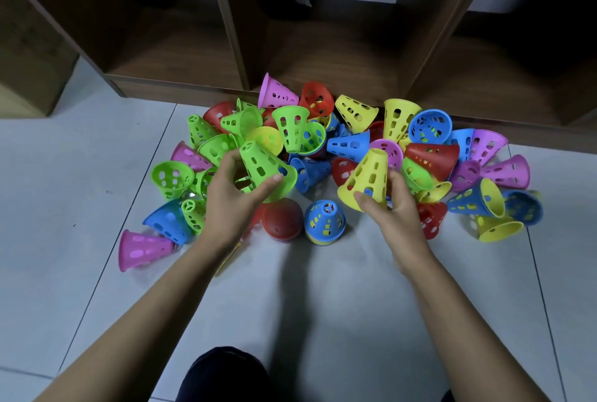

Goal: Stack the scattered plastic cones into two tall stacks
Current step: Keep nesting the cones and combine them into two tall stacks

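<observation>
Wooden shelves (323,55) back a pale tiled floor (323,298), where a heap of bright plastic cones (352,144) lies scattered along their base. Over it, the left hand (232,198) curls around a green cone (265,169), and the right hand (395,204) grips a yellow cone (368,178) near its wide rim. Between the hands, a blue cone (324,222) stands upright on the floor.

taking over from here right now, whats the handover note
Left grip holds a green cone; right grip holds a yellow cone.
Below them stand a red-topped stack and a blue-topped stack, both short.
Done: two stacks barely started.
Left: add both held cones, then nearly the whole pile scattered by the shelf.
</observation>
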